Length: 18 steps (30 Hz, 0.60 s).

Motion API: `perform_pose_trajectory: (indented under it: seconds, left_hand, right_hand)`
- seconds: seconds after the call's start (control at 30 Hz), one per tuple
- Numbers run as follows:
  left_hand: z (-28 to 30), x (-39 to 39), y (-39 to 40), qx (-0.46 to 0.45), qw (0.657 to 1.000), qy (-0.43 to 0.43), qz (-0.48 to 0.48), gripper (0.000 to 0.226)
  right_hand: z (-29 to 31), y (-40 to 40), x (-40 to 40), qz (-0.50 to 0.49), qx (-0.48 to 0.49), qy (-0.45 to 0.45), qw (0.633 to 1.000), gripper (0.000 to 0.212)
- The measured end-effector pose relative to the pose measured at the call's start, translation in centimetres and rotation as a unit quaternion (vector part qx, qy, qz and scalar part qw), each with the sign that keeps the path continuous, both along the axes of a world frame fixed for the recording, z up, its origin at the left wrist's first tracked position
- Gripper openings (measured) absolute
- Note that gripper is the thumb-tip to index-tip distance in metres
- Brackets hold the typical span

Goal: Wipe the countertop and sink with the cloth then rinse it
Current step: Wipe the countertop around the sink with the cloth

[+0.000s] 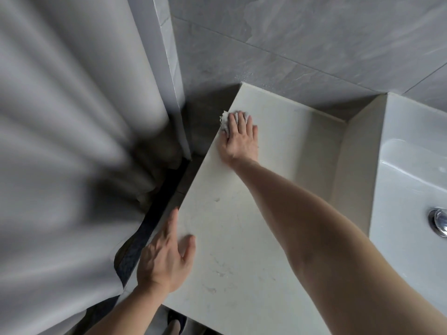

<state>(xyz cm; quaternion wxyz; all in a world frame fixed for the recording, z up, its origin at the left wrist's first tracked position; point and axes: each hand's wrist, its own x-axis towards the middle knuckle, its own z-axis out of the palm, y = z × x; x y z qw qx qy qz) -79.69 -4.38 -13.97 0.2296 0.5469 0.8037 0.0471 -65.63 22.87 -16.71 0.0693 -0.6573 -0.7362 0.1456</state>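
The right hand presses the cloth flat-fingered at the countertop far-left edge. The left hand rests open on the near-left edge. The cloth looks soft and limp, best bunched under the palm.

Grey tiled wall; pale curtain

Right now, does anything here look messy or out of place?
Yes, mildly. The countertop carries faint smudges and scuff marks near its front, not yet wiped. The right hand presses the cloth at the far left corner. Nothing looks spilled or broken.
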Motion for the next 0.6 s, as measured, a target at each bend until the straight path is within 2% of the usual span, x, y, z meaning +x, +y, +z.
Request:
perform_pose_trajectory:
  seconds: [0.07,0.37,0.53,0.6]
  left_hand:
    - [0.2,0.1,0.0,-0.003,1.0,-0.005,0.0,0.076]
    - [0.5,0.1,0.0,-0.006,1.0,-0.017,0.006,0.076]
    - [0.3,-0.1,0.1,-0.011,1.0,-0.016,0.006,0.077]
    - [0.1,-0.1,0.1,-0.014,1.0,-0.013,0.004,0.077]
  right_hand:
    - [-0.3,-0.4,2.9,0.004,0.002,0.001,1.0,0.063]
    - [-0.6,0.1,19.7,-0.194,-0.001,-0.05,0.98,0.063]
    - [-0.9,2.8,17.5,-0.322,0.019,-0.021,0.946,0.064]
    - [-0.7,4.4,15.2,-0.336,0.013,0.0,0.942,0.065]
